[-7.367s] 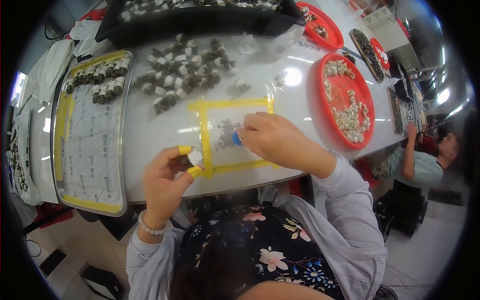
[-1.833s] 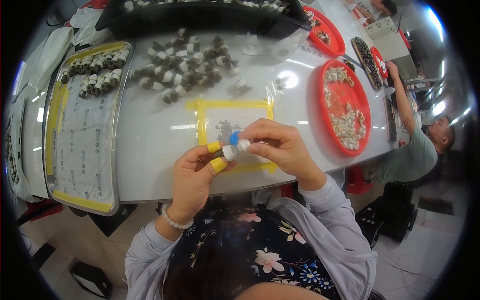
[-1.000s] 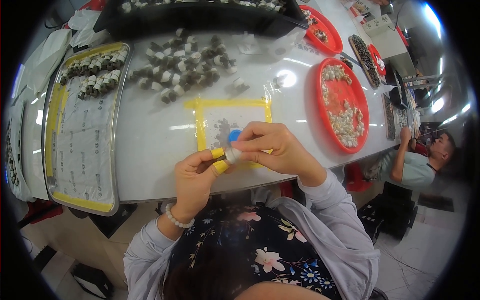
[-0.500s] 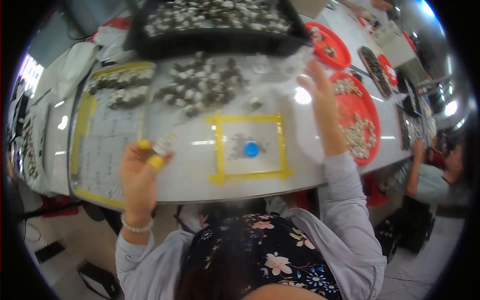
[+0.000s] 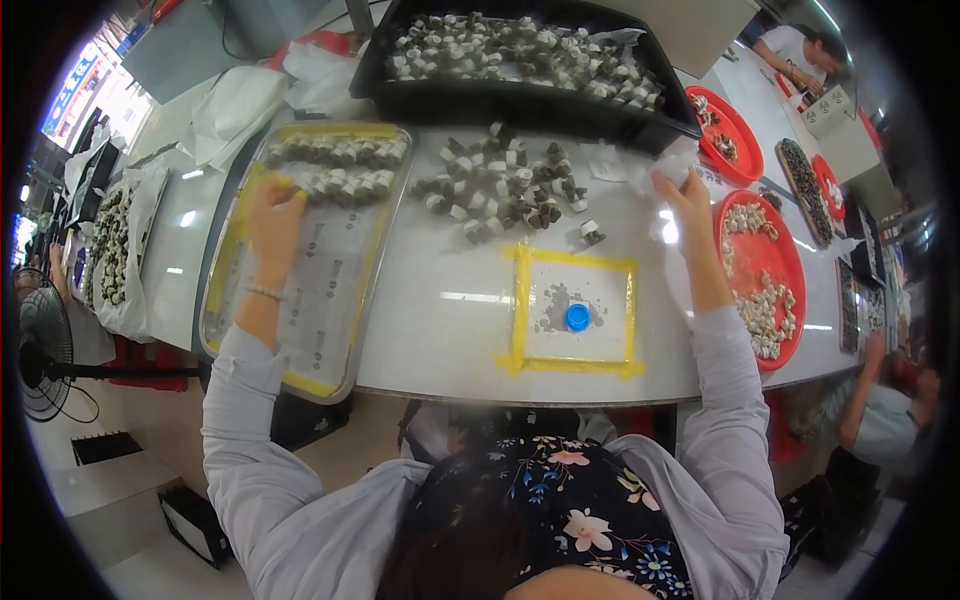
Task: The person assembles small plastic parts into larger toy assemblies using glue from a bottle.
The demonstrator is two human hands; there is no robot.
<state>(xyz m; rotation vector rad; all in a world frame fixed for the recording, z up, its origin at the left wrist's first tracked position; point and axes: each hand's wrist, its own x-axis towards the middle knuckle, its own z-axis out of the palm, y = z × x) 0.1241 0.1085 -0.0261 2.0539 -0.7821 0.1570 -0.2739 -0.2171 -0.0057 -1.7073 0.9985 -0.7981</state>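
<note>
My left hand (image 5: 275, 220), with yellow covers on its fingertips, is over the shallow tray (image 5: 348, 270) on the left. Its fingers are pinched at the left end of the nearer row of small white-and-dark cylindrical parts (image 5: 345, 187); the piece between them is mostly hidden. At the right, my right hand (image 5: 692, 205) has thumb and fingers closed on a crumpled white tissue (image 5: 676, 168). Between the hands, a blue cap (image 5: 577, 317) sits inside a yellow-taped square (image 5: 517, 310) with wet-looking grey spots. One part (image 5: 590, 234) lies just above the square.
A loose pile of the parts (image 5: 500, 185) lies below a black bin (image 5: 540, 112) full of more. Red round trays (image 5: 797, 325) with small pale pieces stand at the right. A fan (image 5: 42, 345) is at far left. Other people work at the far right.
My left hand has moved left and away from me, from the bare table to the tray row, with the small part. My right hand's fingers have closed on the tissue. The view has shifted left.
</note>
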